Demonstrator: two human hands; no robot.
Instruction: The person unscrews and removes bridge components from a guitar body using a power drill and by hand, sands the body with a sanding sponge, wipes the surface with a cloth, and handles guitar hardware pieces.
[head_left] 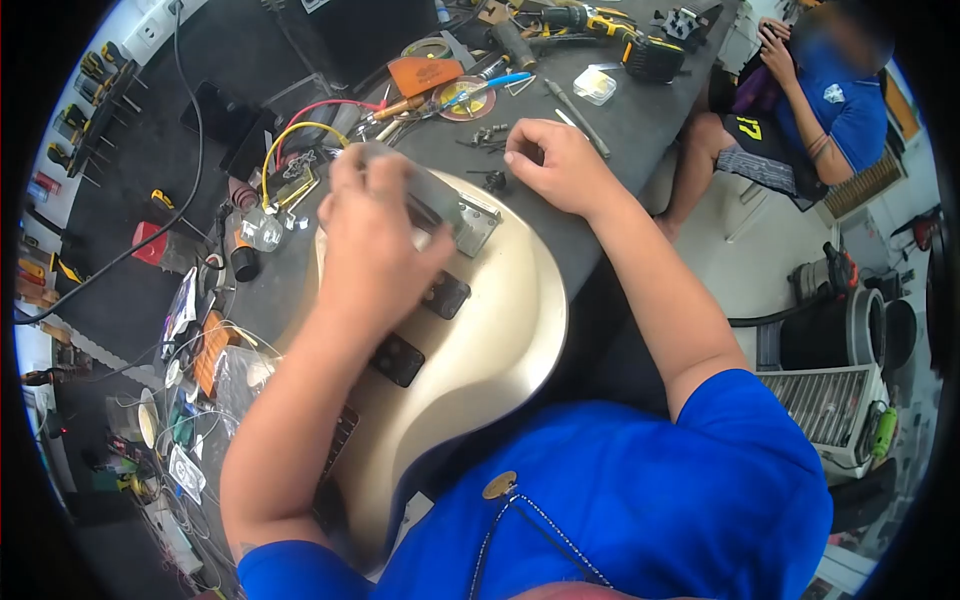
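Note:
A cream-gold electric guitar (510, 330) lies on the bench in front of me, its body toward the far side. A metal bridge plate (476, 226) sits near the body's far end, and two black pickups, the nearer pickup (398, 361) and the farther pickup (446, 298), are set in its top. Over the body, left of the bridge, my left hand (385, 235) is smeared by motion. Its grip cannot be made out. My right hand (560, 165) rests curled on the bench beyond the body, next to some small dark hardware (488, 138). Anything inside its fingers is hidden.
Tools crowd the back of the bench, among them a yellow-black power drill (590, 20) and a hammer (512, 45). A clear plastic box (594, 86) stands nearby. Wires and small parts litter the left side. Another person (830, 110) sits at the right.

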